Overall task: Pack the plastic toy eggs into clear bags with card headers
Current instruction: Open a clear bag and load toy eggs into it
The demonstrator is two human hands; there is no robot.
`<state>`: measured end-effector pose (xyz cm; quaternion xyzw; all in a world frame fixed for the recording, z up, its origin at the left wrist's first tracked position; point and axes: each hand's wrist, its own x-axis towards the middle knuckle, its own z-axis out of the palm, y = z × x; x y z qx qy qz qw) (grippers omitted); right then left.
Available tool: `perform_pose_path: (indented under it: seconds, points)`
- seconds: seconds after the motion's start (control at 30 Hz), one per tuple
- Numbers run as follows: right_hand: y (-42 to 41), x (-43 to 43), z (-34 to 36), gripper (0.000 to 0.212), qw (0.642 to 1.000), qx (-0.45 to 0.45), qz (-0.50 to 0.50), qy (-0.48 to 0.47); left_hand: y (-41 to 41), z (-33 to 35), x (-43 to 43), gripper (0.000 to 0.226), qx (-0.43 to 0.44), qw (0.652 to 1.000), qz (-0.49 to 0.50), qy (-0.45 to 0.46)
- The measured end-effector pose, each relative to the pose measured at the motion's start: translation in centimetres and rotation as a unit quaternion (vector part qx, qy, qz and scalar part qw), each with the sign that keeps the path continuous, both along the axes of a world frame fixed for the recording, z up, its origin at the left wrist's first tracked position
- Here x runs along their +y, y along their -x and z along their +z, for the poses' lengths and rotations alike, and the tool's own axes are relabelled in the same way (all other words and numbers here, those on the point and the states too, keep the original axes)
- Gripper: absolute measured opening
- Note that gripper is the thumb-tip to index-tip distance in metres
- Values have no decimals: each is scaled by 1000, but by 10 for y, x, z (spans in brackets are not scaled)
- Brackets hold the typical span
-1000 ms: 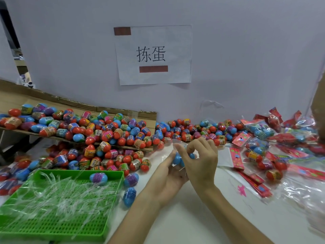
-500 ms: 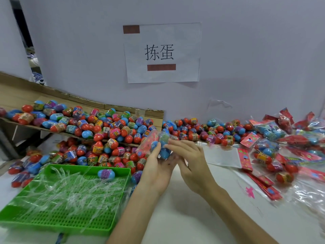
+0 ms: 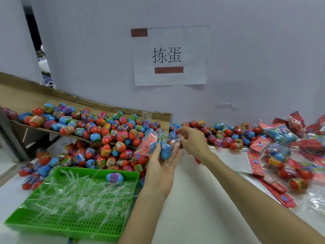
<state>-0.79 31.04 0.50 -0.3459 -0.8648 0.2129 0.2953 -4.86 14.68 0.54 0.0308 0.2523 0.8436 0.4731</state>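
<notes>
Left grip holds egg bag, right grip pinches it; loose eggs behind, green tray beside

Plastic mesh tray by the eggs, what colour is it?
The plastic mesh tray is green, head view.

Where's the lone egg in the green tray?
Head view, left of centre: lone egg lies in the green tray near its far right corner, left of the left hand.

Bare tabletop lies open between green tray and packed bags; loose eggs crowd behind
</notes>
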Motion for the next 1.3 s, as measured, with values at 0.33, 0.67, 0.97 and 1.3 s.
perform_pose_path:
  seconds: [0.33,0.67,0.97,1.3]
  points:
    - [22,11,-4,29,998,49,-31,7,4,0,0,32,-5,1000,1,1]
    - [-76,-73,13,29,940,331,79,21,-1,3,-2,47,43,998,-33,16]
    - [-74,-71,-14,25,959,263,4,-110,-11,-4,2,42,71,988,-130,35]
    - [-76,-76,-16,34,972,215,35,-90,-8,-9,3,45,104,985,-132,39]
